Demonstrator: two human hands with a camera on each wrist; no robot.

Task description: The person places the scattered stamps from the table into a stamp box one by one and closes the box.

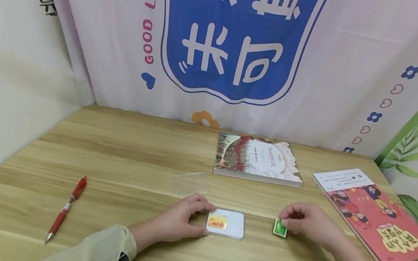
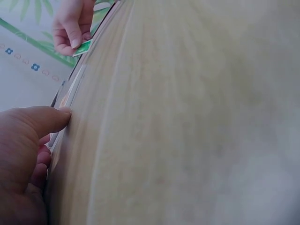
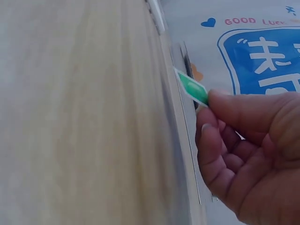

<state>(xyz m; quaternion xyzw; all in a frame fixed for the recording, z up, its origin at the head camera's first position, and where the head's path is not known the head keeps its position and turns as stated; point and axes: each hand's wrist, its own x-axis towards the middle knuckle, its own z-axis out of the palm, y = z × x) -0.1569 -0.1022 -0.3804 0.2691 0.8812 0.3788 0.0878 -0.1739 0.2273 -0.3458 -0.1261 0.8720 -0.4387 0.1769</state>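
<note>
A white rounded-corner rectangle (image 1: 235,224), perhaps a stack of cards or a flat case, lies on the table with a small orange-yellow picture piece (image 1: 218,221) on its left part. My left hand (image 1: 177,220) holds it by its left end, thumb at the near edge and fingers at the far edge. To the right, my right hand (image 1: 310,224) pinches a small green stamp-like square (image 1: 280,227) with a pale border between thumb and finger. In the right wrist view the green square (image 3: 192,87) sticks out tilted from the fingertips. The left wrist view shows my left thumb (image 2: 49,119) against the white rectangle's edge.
A clear plastic sheet or lid (image 1: 190,184) lies behind my left hand. Further back is a book with a white oval cover (image 1: 266,160), and at right a red book (image 1: 379,221). A red pen (image 1: 66,210) lies at left on the wooden table (image 1: 128,145).
</note>
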